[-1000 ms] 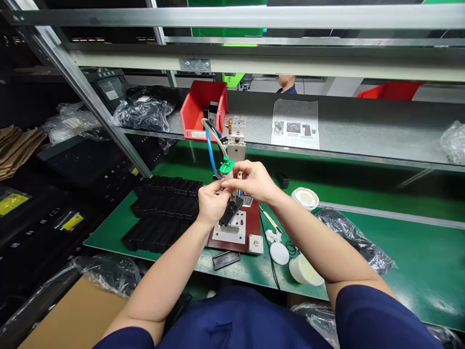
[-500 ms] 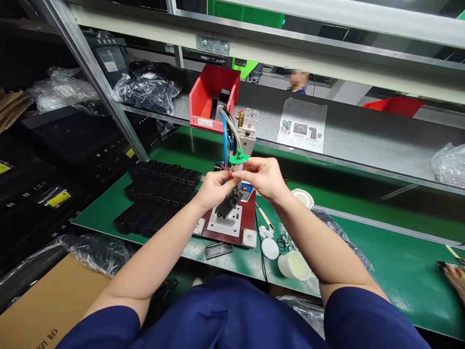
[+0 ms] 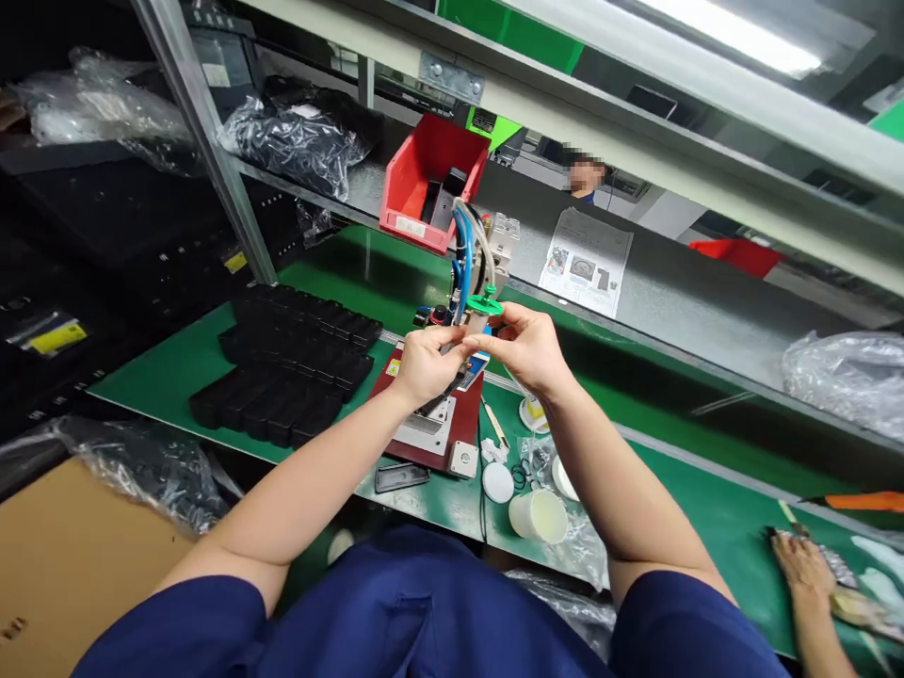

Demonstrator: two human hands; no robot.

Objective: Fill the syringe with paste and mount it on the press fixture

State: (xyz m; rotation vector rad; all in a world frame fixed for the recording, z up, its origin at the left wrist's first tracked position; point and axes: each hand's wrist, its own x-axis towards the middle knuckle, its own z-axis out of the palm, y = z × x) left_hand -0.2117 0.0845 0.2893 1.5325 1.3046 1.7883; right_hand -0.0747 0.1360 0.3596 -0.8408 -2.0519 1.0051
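A syringe (image 3: 477, 321) with a green plunger and flange and a pale barrel is held upright in front of me. My left hand (image 3: 427, 363) is closed, thumb and fingers pinching the lower barrel. My right hand (image 3: 532, 352) is closed on the barrel just under the green flange, its fingertips close to those of the left. The syringe's lower end is hidden behind my fingers. Below and behind the hands stands a small press with a dark red base (image 3: 460, 414) and blue and clear air tubes (image 3: 466, 240). My left hand covers part of it.
Black moulded trays (image 3: 282, 367) lie on the left of the green bench. A white tub (image 3: 538, 517), a round white lid (image 3: 498, 482) and a black cover (image 3: 402, 477) sit near the front edge. A red bin (image 3: 416, 212) stands on the shelf. Another person's hand (image 3: 805, 565) is at right.
My view has turned to the right, bringing more of the other person's hand into sight. Both my hands keep hold of the syringe, which tilts slightly more.
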